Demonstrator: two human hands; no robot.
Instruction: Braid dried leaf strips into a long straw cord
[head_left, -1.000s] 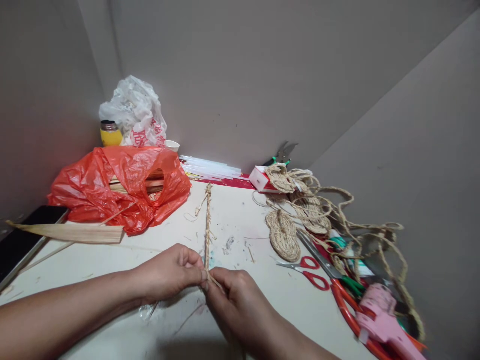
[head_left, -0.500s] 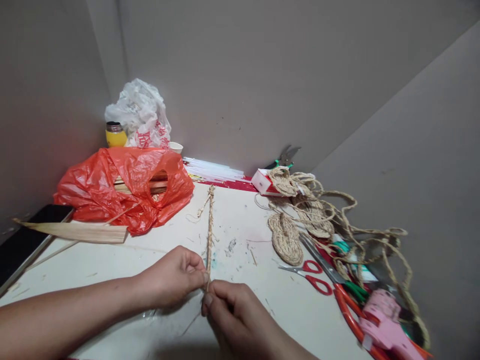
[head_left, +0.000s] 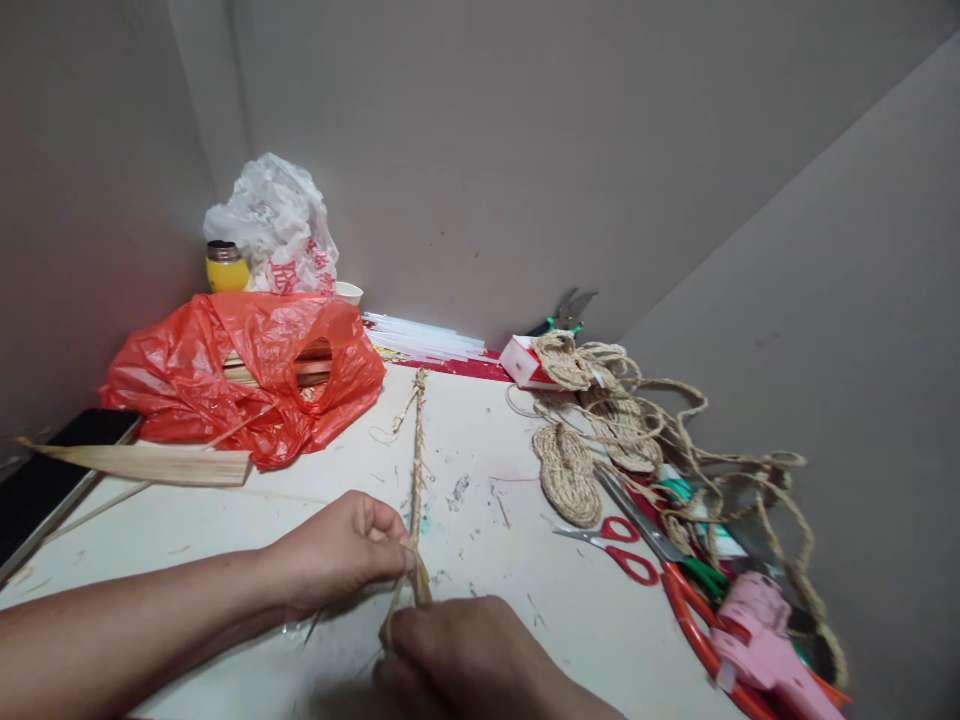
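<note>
A thin braid of dry plant fibre (head_left: pixel 418 470) runs straight away from me over the white tabletop. My left hand (head_left: pixel 356 550) pinches its near end between thumb and fingertips. Just below and to the right, my right hand (head_left: pixel 469 655) is closed on the loose fibre strands (head_left: pixel 421 585) that come out of the braid's end. The strands spread between the two hands. My right fingertips are partly hidden behind its own knuckles. At the far end, the braid has a knot and a loose thread.
A red plastic bag (head_left: pixel 255 380) of fibre strips lies at left, beside a phone (head_left: pixel 60 470) and a dry husk leaf (head_left: pixel 165 465). On the right are coiled braid soles (head_left: pixel 566 475), red-handled scissors (head_left: pixel 619 550), larger shears (head_left: pixel 690 620) and a pink glue gun (head_left: pixel 765 640). White sticks (head_left: pixel 427 338) lie behind.
My right hand has moved down and slightly left, away from the left hand, and turned knuckles up. More strands now show between them. The left hand keeps its pinch.
</note>
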